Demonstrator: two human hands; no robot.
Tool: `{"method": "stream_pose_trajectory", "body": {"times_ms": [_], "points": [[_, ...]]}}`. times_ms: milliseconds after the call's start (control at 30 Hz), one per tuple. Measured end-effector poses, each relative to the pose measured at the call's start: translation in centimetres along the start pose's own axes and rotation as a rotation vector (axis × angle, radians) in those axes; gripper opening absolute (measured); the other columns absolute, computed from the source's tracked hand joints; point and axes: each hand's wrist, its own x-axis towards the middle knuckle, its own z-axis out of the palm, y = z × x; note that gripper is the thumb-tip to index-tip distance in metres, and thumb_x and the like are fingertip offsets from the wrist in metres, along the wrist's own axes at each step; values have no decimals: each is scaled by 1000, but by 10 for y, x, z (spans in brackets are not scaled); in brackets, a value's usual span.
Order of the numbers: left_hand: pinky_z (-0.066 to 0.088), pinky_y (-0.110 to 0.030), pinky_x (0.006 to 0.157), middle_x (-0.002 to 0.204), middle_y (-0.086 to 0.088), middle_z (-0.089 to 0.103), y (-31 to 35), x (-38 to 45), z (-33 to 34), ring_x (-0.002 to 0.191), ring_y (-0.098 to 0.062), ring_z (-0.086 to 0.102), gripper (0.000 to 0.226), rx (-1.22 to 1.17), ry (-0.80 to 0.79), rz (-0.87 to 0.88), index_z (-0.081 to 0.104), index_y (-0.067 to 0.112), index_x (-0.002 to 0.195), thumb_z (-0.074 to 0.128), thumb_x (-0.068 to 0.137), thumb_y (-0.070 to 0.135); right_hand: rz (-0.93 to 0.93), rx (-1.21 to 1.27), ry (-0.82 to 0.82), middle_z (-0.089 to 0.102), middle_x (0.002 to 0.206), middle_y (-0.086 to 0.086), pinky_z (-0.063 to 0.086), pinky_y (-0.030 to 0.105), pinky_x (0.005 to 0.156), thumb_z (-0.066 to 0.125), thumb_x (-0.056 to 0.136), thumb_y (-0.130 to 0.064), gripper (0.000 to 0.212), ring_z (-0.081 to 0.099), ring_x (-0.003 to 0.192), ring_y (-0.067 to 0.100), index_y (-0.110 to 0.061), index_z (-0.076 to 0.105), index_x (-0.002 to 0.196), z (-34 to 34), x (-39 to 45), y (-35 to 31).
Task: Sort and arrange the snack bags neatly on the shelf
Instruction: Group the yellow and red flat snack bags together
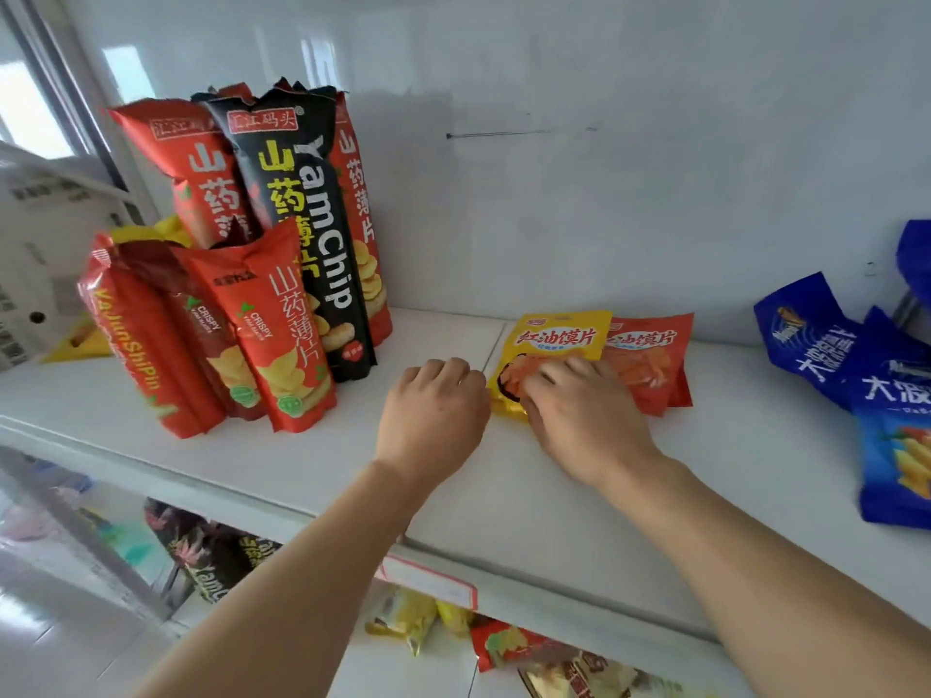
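I am pinching the yellow bag point(554, 345) with my right hand point(584, 415) mid-shelf point(302, 460), against the orange bag point(650, 360); left hand point(433, 415) is hovering, curled, empty. Yam chips point(282, 254) standing grouped; blue bags point(866, 395) lying unsorted.

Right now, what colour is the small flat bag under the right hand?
Yellow bag with red writing, seen in the head view.

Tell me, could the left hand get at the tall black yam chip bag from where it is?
Probably yes. The left hand hovers loosely closed and empty over bare white shelf, and the tall black yam chip bag stands just to its left with nothing between them.
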Motion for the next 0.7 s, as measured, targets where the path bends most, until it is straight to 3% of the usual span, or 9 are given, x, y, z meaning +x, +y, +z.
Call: {"method": "stream_pose_trajectory", "body": {"times_ms": [167,333,700], "points": [[52,-37,59,78,-1,68,-34,-42,-34,68,-27,64,27,-15,2,12,70,15,77,50,91,25,-42,57,-15,66,80,2,49,39,68,72,82,-23,8,61,77,30,-16,70,81,-10,-6,-53],[50,-36,58,76,0,65,-83,-99,-70,66,-25,63,13,-10,10,-22,69,15,75,63,85,22,-16,96,-41,67,84,0,49,38,68,60,88,-26,14,62,79,28,-18,71,88,-19,-11,-134],[54,-39,63,83,-1,70,-233,-217,-157,75,-27,68,11,33,-57,-161,72,16,81,67,85,24,27,264,-77,70,100,3,49,39,73,61,93,-24,17,62,93,30,-14,70,104,-46,20,-336]]}}
